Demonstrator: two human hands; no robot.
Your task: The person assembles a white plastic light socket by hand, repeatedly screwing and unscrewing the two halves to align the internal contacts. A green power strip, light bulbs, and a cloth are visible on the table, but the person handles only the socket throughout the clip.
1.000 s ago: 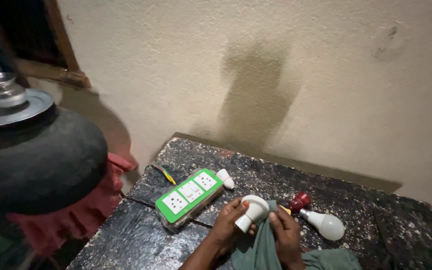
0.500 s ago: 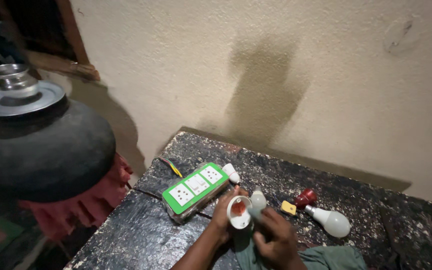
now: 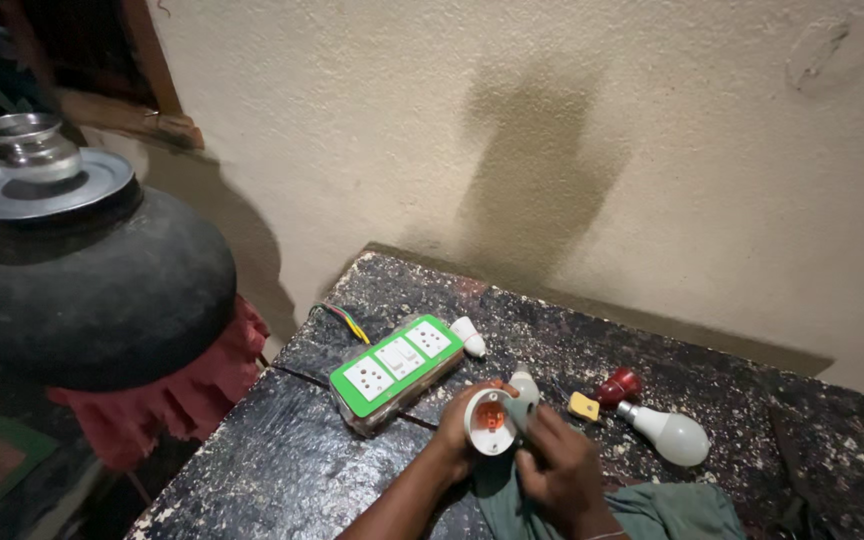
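Observation:
My left hand (image 3: 462,432) grips a white lamp holder (image 3: 493,418), its open round mouth turned toward me with an orange-red inside. My right hand (image 3: 560,472) presses a green cloth (image 3: 642,508) against the holder's side. Just left of the hands a green and white socket board (image 3: 392,366) lies on the dark stone slab (image 3: 282,470), with a small white plug piece (image 3: 469,336) at its far end. To the right lie a white bulb (image 3: 674,434), a red holder (image 3: 619,385) and a small yellow piece (image 3: 583,405).
A big black clay pot (image 3: 92,290) with a steel lid and small steel vessel (image 3: 30,148) stands at the left over red cloth (image 3: 157,400). A plaster wall (image 3: 552,150) rises behind the slab. Coloured wires (image 3: 347,320) run off the board.
The holder was turned from side-on to mouth-up toward me. My right hand moved with the cloth from under the holder to its side. The view shifted slightly downward and left.

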